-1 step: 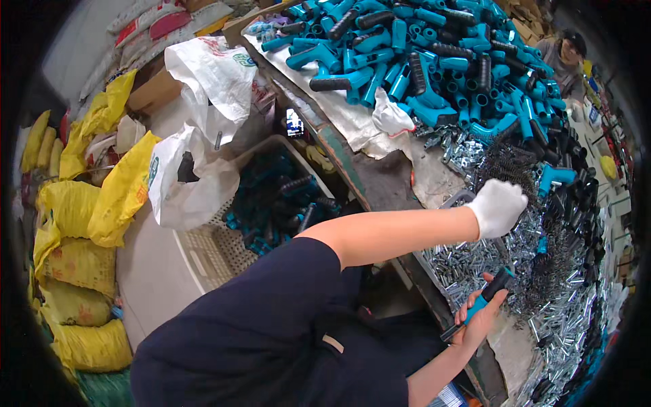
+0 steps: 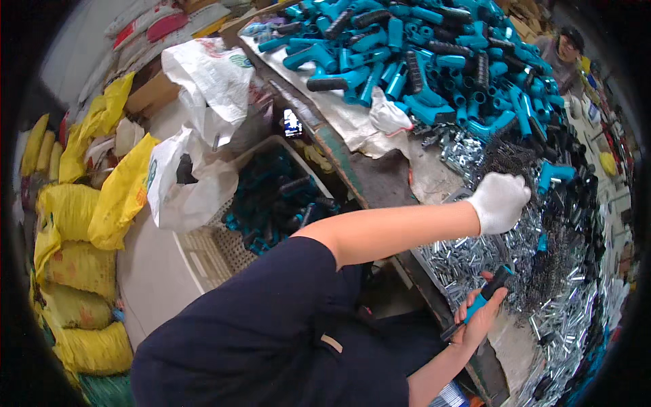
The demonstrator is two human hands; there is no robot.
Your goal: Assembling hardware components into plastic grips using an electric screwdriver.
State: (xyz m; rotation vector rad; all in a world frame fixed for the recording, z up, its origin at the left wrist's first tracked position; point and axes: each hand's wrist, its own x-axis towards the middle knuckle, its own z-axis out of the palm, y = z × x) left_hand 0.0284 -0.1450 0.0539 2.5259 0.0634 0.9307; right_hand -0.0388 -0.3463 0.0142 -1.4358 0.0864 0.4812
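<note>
My left hand point(image 2: 500, 203), in a white glove, is closed in a fist over the bench, beside a heap of dark coil springs point(image 2: 505, 157). What it holds, if anything, is hidden. Bare and nearer to me, my right hand point(image 2: 480, 319) wraps round a teal and black tool handle point(image 2: 477, 304), tilted with its upper end toward the metal parts. Small silver metal tubes point(image 2: 451, 268) lie loose in a heap below my gloved hand. More silver pins point(image 2: 569, 312) spread to the right.
Teal and black handles point(image 2: 424, 61) are piled high on the bench's far end. A beige crate point(image 2: 203, 254) with similar parts stands below the bench edge point(image 2: 339, 159). Yellow sacks point(image 2: 78, 271) and white bags point(image 2: 217, 85) are at left. Another person point(image 2: 564, 57) is at far right.
My gloved left hand has shifted very slightly over the springs, still closed. My right hand keeps its hold on the tool handle.
</note>
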